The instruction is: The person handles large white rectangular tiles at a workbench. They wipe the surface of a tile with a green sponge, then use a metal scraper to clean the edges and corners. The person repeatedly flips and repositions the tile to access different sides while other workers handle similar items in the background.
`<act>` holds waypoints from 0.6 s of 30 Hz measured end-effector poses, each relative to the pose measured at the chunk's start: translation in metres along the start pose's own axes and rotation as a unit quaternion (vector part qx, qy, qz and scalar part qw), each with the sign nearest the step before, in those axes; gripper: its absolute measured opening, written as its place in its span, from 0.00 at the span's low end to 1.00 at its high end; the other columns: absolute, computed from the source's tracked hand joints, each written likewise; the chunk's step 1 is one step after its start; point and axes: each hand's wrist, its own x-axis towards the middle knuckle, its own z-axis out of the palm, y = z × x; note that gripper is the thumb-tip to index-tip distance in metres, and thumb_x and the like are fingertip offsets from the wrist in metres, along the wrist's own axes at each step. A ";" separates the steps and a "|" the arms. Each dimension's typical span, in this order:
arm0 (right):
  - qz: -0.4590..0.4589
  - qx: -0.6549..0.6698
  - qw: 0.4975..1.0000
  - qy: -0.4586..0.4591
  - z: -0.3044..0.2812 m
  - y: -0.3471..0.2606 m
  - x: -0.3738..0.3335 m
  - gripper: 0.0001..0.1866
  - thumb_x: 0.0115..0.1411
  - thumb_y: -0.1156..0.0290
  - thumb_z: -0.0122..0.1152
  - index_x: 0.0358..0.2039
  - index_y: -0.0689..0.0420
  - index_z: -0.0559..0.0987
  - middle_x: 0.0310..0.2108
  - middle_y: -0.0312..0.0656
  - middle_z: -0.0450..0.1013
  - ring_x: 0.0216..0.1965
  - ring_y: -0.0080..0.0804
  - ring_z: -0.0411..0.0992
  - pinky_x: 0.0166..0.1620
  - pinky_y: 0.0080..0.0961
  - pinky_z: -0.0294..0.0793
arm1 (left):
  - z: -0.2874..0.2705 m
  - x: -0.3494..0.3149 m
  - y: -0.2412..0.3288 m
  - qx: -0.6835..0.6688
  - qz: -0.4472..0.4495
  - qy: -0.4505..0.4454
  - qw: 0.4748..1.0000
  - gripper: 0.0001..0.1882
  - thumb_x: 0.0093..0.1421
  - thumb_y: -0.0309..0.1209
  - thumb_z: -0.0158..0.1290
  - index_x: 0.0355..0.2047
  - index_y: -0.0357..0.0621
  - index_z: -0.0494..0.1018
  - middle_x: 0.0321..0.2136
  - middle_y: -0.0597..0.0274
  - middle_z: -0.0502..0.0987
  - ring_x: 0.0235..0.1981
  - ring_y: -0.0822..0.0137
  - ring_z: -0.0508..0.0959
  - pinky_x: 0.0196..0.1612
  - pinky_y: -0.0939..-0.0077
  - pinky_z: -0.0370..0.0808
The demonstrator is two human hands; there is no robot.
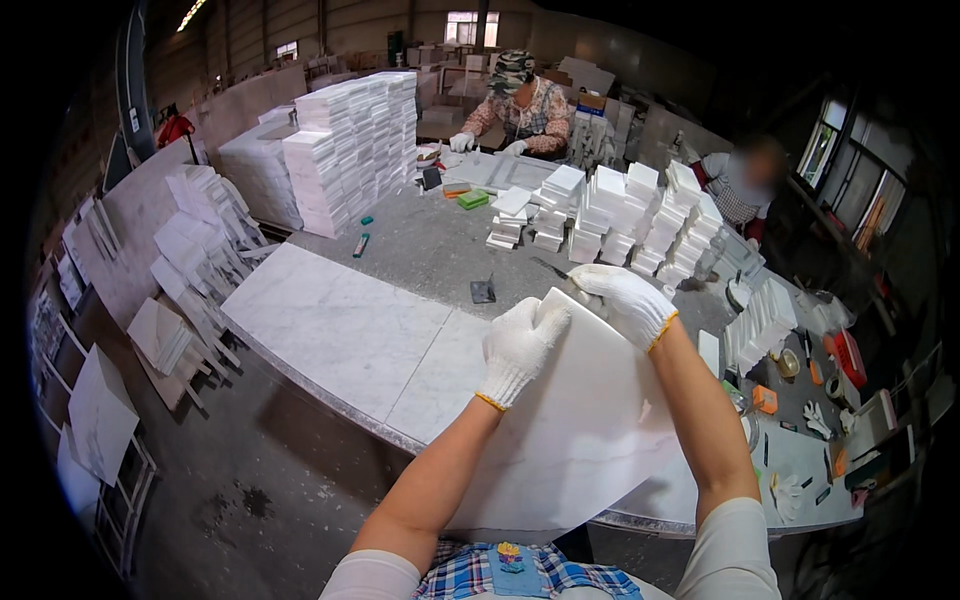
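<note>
A large white marble slab (580,410) with faint grey veins is tilted up in front of me, its lower end near my apron. At its upper left edge, my left hand (525,345), in a white knit glove with a yellow cuff, grips the stone with the fingers closed. My right hand (622,300), gloved the same way, is closed around a thin dark blade-like tool (548,268) at the slab's top corner. The tool points left, and its handle is mostly hidden in the glove. Two flat marble pieces (335,315) lie edge to edge on the table left of the slab.
Small white tiles (610,210) stand in stacks beyond my hands, beside a taller tile stack (350,150). A small dark square (483,291) and a green sponge (472,200) lie on the grey table (420,255). One co-worker (520,115) works across, another (745,180) at right.
</note>
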 end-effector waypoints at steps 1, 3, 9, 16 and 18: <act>-0.001 -0.027 1.000 0.006 -0.003 -0.001 -0.003 0.10 0.63 0.63 0.61 0.40 0.55 0.81 0.28 0.26 0.73 0.26 0.13 0.66 0.28 0.12 0.64 | -0.003 -0.001 0.000 -0.007 -0.007 0.001 1.000 0.25 0.61 0.53 0.54 0.27 0.38 0.76 0.23 0.52 0.77 0.26 0.60 0.76 0.33 0.65 0.72; -0.004 -0.081 0.997 0.022 -0.015 -0.013 -0.023 0.09 0.64 0.63 0.60 0.39 0.54 0.81 0.25 0.25 0.71 0.24 0.11 0.62 0.26 0.10 0.59 | -0.007 -0.003 0.003 -0.013 -0.007 0.005 1.000 0.26 0.61 0.54 0.54 0.26 0.39 0.75 0.22 0.51 0.76 0.26 0.58 0.75 0.32 0.64 0.71; -0.030 -0.083 0.983 0.158 -0.082 -0.011 -0.104 0.09 0.64 0.63 0.59 0.39 0.53 0.79 0.23 0.25 0.69 0.20 0.12 0.62 0.23 0.10 0.58 | -0.006 -0.002 0.000 -0.025 -0.013 0.001 1.000 0.28 0.61 0.55 0.53 0.25 0.39 0.73 0.23 0.48 0.75 0.27 0.51 0.75 0.33 0.60 0.70; -0.107 -0.121 0.901 0.403 -0.206 0.086 -0.216 0.08 0.62 0.67 0.59 0.35 0.57 0.81 0.23 0.30 0.72 0.20 0.16 0.65 0.24 0.17 0.63 | 0.000 0.002 -0.006 -0.033 0.039 0.008 0.999 0.21 0.67 0.43 0.52 0.26 0.36 0.73 0.19 0.58 0.70 0.24 0.66 0.68 0.30 0.65 0.68; -0.025 -0.155 0.854 0.496 -0.215 0.111 -0.244 0.08 0.60 0.68 0.60 0.33 0.58 0.82 0.23 0.30 0.72 0.22 0.16 0.65 0.27 0.20 0.63 | 0.002 0.006 -0.018 -0.079 0.037 0.009 0.996 0.20 0.68 0.43 0.52 0.27 0.37 0.73 0.21 0.67 0.69 0.26 0.74 0.67 0.30 0.72 0.67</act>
